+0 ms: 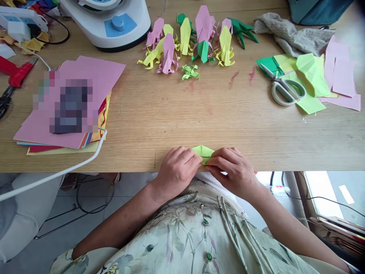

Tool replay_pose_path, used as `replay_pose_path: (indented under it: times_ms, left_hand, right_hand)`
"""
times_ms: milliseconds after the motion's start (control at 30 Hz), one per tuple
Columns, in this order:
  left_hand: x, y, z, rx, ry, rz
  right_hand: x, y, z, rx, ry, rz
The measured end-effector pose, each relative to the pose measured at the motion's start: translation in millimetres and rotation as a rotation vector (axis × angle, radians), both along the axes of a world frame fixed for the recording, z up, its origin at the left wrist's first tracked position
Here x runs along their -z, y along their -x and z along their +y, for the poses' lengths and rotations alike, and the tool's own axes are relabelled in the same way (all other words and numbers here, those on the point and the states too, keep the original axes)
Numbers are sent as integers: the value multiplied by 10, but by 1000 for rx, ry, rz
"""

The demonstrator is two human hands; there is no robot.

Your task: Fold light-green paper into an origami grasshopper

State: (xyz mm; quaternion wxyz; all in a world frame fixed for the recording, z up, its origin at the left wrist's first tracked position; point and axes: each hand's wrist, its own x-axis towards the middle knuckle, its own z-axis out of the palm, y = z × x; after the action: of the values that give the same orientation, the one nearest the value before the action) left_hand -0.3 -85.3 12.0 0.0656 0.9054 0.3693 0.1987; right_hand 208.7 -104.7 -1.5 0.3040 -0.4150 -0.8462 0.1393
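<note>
A small folded piece of light green paper [202, 151] lies at the table's front edge, in the middle of the head view. My left hand [180, 167] grips its left end, fingers pressed together. On its right end, the thumb and fingers of my right hand [232, 167] are closed. Creases show on the visible part of the paper between the hands; the ends are hidden under my fingers.
Folded paper figures [169, 53] in pink, yellow and green stand at the back. Scissors [286, 91] lie on cut green paper [312, 104] at the right, near a grey cloth [291, 34]. Left are a pink paper stack [110, 72], a white cable [82, 163] and a white appliance [114, 23].
</note>
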Motion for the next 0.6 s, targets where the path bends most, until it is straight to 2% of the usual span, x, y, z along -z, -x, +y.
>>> replay_pose_path:
  times_ms: [200,400,600]
  left_hand:
    - [-12,-32,-35,-12,14,10]
    - [4,-67,-47,-83,66,-19]
    - [27,-82,-63,-81,59,-68]
  right_hand:
    - [4,-3,-11,22,-33,-25]
    - [-40,-75,-47,58,-22,-74]
    - [-50,-78,-53,86,-47,-129]
